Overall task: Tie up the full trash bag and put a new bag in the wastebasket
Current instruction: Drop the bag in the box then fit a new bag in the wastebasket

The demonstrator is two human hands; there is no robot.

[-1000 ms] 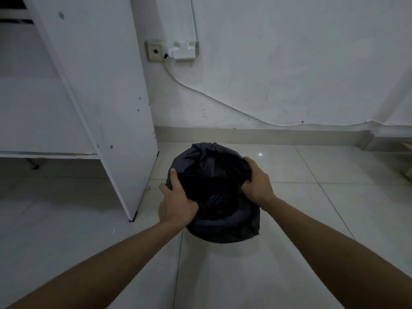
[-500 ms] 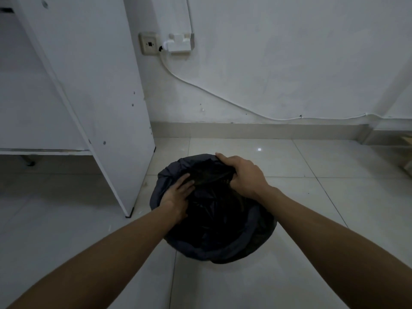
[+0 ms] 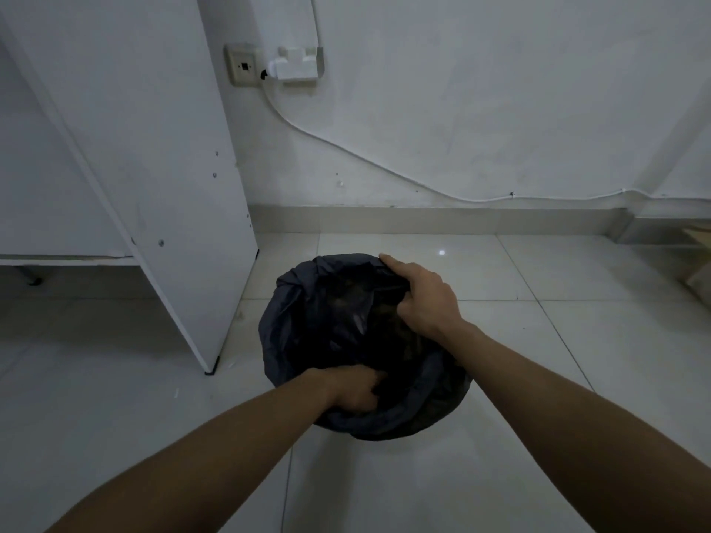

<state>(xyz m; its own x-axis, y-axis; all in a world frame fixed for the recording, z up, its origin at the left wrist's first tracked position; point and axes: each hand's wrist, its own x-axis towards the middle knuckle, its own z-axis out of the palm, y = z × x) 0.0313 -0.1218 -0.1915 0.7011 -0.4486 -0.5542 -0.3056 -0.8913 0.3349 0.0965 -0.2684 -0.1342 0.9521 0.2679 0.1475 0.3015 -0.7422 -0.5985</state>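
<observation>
Two hands worked one black trash bag (image 3: 307, 325) on the tiled floor (image 3: 538, 340) beside a white cabinet (image 3: 154, 167): left hand (image 3: 354, 390) clenched its near rim, right hand (image 3: 427, 302) gripped the far edge.

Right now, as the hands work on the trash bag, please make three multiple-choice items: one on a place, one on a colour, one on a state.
1. Where does the trash bag stand?
A. On the floor, right of the white cabinet panel
B. On a shelf
C. On a chair

2. What colour is the bag?
A. White
B. Black
C. Red

3. In what state is the bag's mouth?
A. Knotted shut
B. Open, with both hands on its edge
C. Taped closed

Answers:
1 A: it sits on the tiled floor beside the cabinet panel.
2 B: the plastic looks black to dark grey.
3 B: the right hand grips the far edge and the left hand the near edge, and no knot shows.
</observation>
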